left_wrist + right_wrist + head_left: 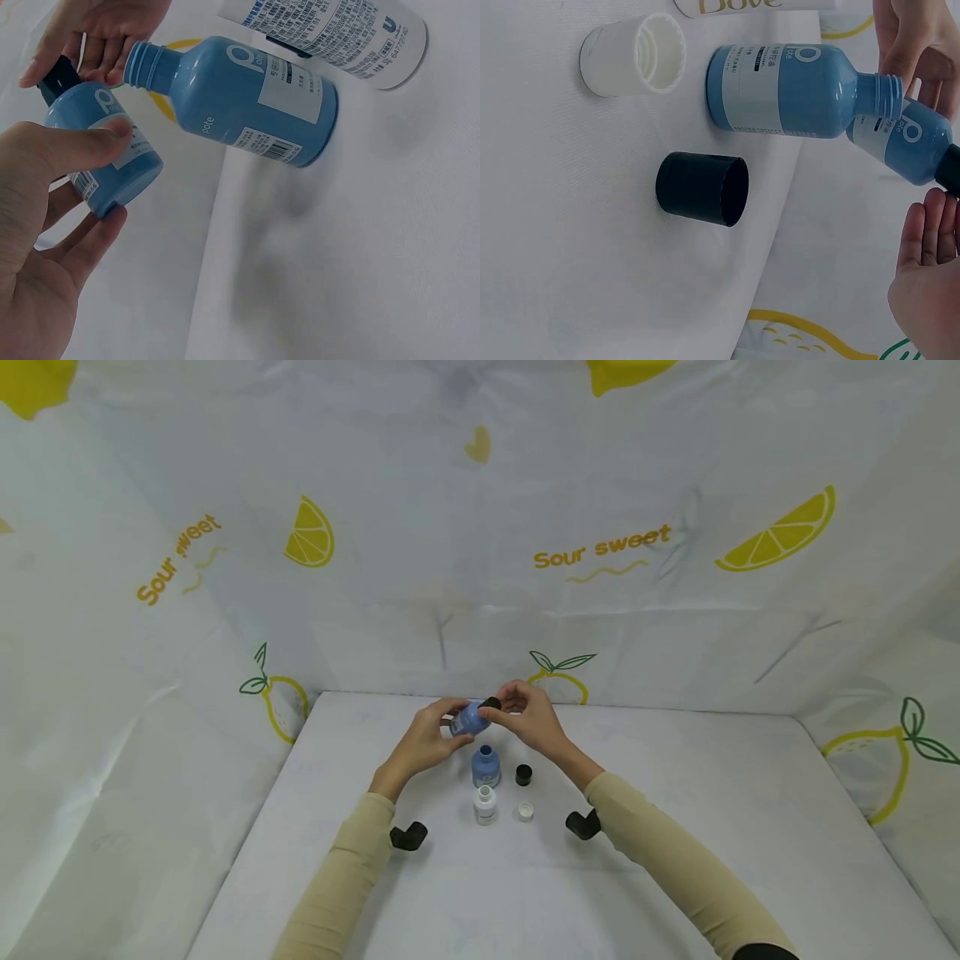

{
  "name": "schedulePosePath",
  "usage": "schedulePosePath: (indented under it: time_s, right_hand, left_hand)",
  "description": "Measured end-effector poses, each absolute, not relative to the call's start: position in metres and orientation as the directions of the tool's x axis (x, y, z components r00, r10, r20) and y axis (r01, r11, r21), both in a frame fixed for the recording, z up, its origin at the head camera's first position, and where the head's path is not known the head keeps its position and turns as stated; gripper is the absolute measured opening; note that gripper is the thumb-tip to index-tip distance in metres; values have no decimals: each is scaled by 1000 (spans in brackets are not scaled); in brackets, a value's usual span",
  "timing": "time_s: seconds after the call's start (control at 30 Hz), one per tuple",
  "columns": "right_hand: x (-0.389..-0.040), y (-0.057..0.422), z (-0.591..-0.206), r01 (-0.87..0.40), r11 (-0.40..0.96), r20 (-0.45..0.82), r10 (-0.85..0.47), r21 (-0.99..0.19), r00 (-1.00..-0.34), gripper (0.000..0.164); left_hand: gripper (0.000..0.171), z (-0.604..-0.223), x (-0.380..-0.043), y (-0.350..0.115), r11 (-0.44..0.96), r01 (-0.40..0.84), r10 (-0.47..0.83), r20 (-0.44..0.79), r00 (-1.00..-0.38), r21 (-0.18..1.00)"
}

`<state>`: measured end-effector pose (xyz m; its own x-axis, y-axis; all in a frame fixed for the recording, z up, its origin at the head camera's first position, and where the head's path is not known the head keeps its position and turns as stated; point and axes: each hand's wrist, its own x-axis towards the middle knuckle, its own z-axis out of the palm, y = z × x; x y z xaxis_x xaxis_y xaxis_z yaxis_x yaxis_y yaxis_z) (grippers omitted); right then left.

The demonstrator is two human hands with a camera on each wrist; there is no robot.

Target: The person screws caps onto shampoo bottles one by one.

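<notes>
My left hand (pixel 426 742) grips a small blue bottle (pixel 468 721), which is tilted and raised above the table. Its thumb lies across the label in the left wrist view. At the bottle's neck sits a black cap (pixel 58 80), pinched by the thumb and fingers of my right hand (pixel 531 718); the right wrist view cuts off that thumb. Below the hands an uncapped blue bottle (pixel 486 767) stands upright, its threaded neck (pixel 889 95) bare. Nearer me is an uncapped white bottle (pixel 485 807). Loose beside them are a black cap (pixel 523 774) and a white cap (pixel 525 812).
Two black elbow-shaped pieces (pixel 408 837), apparently by the wrists, show near the sleeves. The white table (pixel 675 827) meets a lemon-printed sheet (pixel 420 568) at its back edge, and the sheet also hangs at both sides.
</notes>
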<state>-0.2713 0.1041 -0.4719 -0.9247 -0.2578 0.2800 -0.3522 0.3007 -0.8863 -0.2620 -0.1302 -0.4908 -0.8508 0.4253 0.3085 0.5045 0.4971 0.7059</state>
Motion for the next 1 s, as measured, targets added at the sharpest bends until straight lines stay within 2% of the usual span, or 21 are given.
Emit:
schedulePosePath:
  time_s: [0.4, 0.73, 1.0]
  right_hand:
    - [-270, 106, -471, -352, 296, 275, -271, -888, -922, 30]
    - [-275, 120, -466, -374, 124, 278, -467, -919, -839, 48]
    - [-275, 120, -467, -389, 138, 271, -511, -911, -815, 41]
  left_hand:
    - [61, -494, -262, -131, 486, 514, 419, 327, -847, 707]
    - [61, -494, -262, -132, 492, 491, 414, 302, -859, 719]
    - [60, -495, -260, -132, 482, 508, 423, 318, -848, 714]
